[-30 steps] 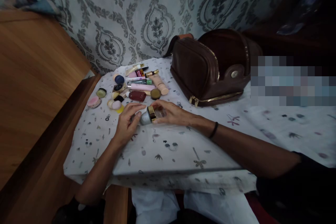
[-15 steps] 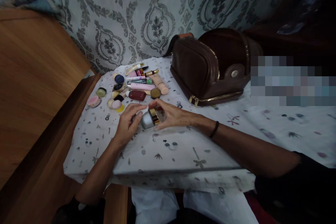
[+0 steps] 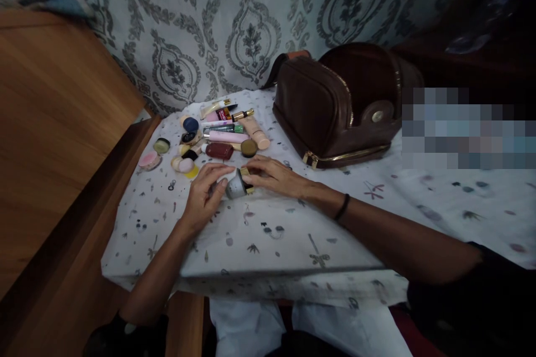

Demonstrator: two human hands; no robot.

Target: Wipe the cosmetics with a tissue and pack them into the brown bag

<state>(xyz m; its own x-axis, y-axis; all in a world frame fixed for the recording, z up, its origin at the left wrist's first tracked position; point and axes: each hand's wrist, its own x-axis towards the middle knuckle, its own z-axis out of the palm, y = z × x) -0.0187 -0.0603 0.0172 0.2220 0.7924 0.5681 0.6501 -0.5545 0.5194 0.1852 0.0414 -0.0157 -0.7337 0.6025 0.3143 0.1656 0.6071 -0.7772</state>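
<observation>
Head view: the table (image 3: pixel 251 287) presents its near edge first, with the patterned cloth hanging over it above the seated person's pale-clad knees. Between that edge and the hands I note a wide stretch of printed cloth, with room on this side for both forearms.

The left hand (image 3: pixel 203 195) has its fingers and thumb bent, parted only by the width of the rounded end of a jar (image 3: pixel 235 185), which they clasp. The right hand (image 3: pixel 276 175), a dark band (image 3: pixel 343 206) around its wrist, has its fingers laid over the gold lid (image 3: pixel 244 170) and the thumb close below — a grip from the opposite end. The jar lies tipped on its side between the two hands, lid toward the right one; whether it touches the cloth, I cannot tell.

Just beyond the fingers sits the cosmetics group, leaving a narrow strip: a dark red bottle (image 3: pixel 220 150) and a round olive-topped pot (image 3: pixel 248 148) nearest, a pink tube (image 3: pixel 228 137) and a beige tube (image 3: pixel 257 134) behind. To the left, near the table's side edge, rests a round pink compact (image 3: pixel 149 160).

Farther right stands a brown bag (image 3: pixel 307 111) — top open, front zip near the cloth. The patterned wall (image 3: pixel 251 39) bounds the far edge.
</observation>
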